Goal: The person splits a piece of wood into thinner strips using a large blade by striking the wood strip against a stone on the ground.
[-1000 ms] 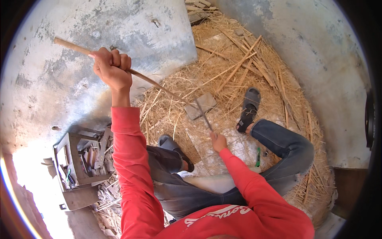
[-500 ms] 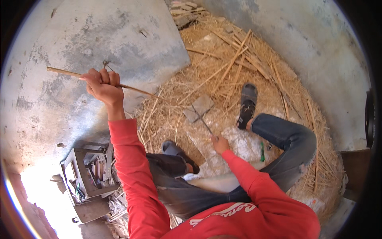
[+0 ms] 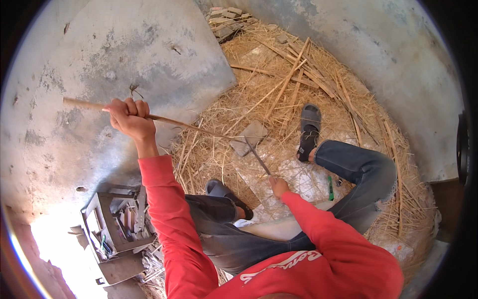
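Note:
My raised left hand (image 3: pixel 130 119) is closed in a fist round a long, thin wooden strip (image 3: pixel 186 125). One end of the strip sticks out left of the fist; the rest slants down to the right, toward a flat grey block (image 3: pixel 256 130) on the floor. My right hand (image 3: pixel 279 187), lower and between my legs, grips a narrow dark-bladed knife (image 3: pixel 258 157). Its blade tip crosses the strip's far end over the block. The knife's handle is hidden in my fingers. Whether the blade edge touches the strip I cannot tell.
Straw and loose wooden strips (image 3: pixel 289 79) cover the floor ahead. My sandalled feet stand on either side of the block. A green object (image 3: pixel 330 188) lies by my right thigh. At left stands a frame-like box (image 3: pixel 119 224) with scraps inside. Stained walls (image 3: pixel 149 55) curve round.
My left hand has come down a little toward me, lowering the strip's left end. My right hand and the knife have shifted slightly nearer. The whole view has also moved slightly.

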Demonstrator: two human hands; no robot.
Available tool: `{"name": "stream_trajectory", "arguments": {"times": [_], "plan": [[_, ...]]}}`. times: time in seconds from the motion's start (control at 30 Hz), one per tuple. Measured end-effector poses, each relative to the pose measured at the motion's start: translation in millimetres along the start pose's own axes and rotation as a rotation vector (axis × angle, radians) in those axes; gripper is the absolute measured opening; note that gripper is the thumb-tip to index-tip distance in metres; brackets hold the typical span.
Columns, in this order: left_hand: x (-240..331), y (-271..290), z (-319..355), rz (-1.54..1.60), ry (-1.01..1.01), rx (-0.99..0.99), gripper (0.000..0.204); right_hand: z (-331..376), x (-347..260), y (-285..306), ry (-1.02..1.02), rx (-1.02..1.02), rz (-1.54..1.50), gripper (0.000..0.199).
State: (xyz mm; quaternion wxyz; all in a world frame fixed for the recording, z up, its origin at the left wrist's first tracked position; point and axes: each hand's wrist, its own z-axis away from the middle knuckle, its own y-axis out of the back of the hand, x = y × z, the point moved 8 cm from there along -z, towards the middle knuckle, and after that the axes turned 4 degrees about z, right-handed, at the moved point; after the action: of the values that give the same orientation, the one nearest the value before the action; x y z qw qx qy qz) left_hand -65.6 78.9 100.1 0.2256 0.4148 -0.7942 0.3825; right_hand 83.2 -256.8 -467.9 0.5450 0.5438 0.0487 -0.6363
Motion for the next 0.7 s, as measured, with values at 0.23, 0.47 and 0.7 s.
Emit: {"name": "stream_trajectory", "arguments": {"times": [0.23,0.47,0.7], "plan": [[-5,2,7,0.049,0.028,-0.002,0.056,13,-199,134,0.087,-0.042,-0.532,0.053],[-18,-1,8,0.322,0.292,-0.249,0.058,43,-113,72,0.305,0.265,-0.289,0.053],[-15,5,10,0.472,0.392,-0.414,0.061,20,-10,26,-0.071,-0.012,0.038,0.066]]}}
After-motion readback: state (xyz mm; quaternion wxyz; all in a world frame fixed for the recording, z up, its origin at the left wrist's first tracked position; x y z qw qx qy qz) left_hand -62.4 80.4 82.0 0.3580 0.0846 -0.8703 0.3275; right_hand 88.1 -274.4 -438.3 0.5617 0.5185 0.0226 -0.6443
